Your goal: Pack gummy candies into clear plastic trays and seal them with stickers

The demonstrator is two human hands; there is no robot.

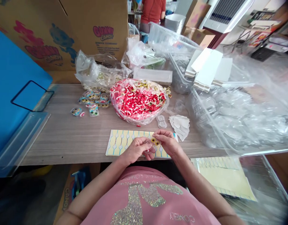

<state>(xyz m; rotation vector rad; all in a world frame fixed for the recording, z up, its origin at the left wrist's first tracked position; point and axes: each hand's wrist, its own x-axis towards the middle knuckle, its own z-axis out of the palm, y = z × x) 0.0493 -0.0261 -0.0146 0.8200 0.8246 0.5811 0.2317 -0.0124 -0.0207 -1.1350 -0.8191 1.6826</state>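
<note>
Over the sticker sheet, my left hand (139,148) is closed on a small clear plastic case, which its fingers partly hide. My right hand (166,140) pinches at the far side of this case. Yellow eyeball candies (155,141) with dark centres show between the two hands. Beneath them lies the cream sticker sheet (116,142) with blue-edged die-cut shapes. A big clear bag of red and white gummy candies (139,101) stands open just beyond. Near my right hand lie a clear twin-cup case (161,122) and a stack of white paper pieces (181,126).
Filled candy packs (93,100) are heaped at the left. A clear bin of plastic cases (233,115) takes up the right side. White cards (208,67) lean behind it. A large cardboard box (87,31) and blue panel (15,81) border the table. A person (153,12) is behind.
</note>
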